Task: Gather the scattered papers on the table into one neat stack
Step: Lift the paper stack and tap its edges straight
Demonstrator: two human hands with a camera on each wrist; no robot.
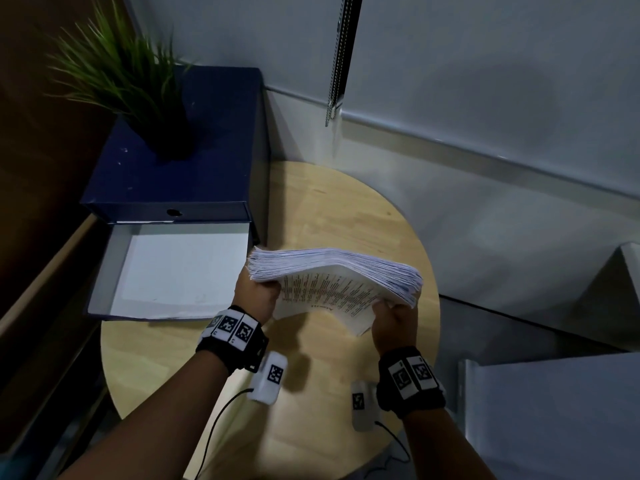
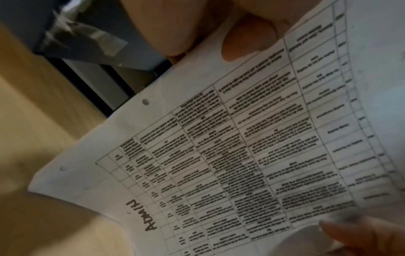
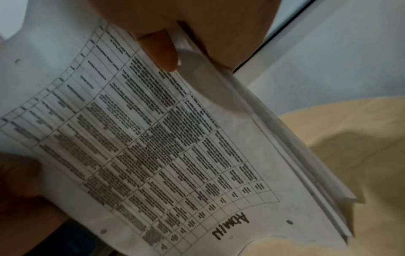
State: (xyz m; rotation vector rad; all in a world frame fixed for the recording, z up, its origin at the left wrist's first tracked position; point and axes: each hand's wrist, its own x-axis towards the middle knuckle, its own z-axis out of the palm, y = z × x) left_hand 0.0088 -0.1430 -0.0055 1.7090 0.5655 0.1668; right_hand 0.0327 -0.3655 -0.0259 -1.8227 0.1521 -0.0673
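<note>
A thick stack of printed papers [image 1: 332, 278] hangs tilted above the round wooden table [image 1: 311, 209], its top edges fanned and uneven. My left hand [image 1: 256, 292] grips the stack's left end and my right hand [image 1: 391, 315] grips its right lower corner. In the left wrist view the facing sheet [image 2: 241, 147] shows a printed table and the handwritten word "ADMIN", with my thumb [image 2: 247, 38] pressed on it. In the right wrist view the same sheet [image 3: 153, 138] appears, and a finger [image 3: 162, 50] curls over the stack's edge.
An open dark-blue file box [image 1: 173, 271] with a white inside lies at the table's left, and a second blue box [image 1: 180, 140] behind it carries a potted grass plant [image 1: 131, 74]. A wall and a hanging blind chain [image 1: 337, 64] stand behind.
</note>
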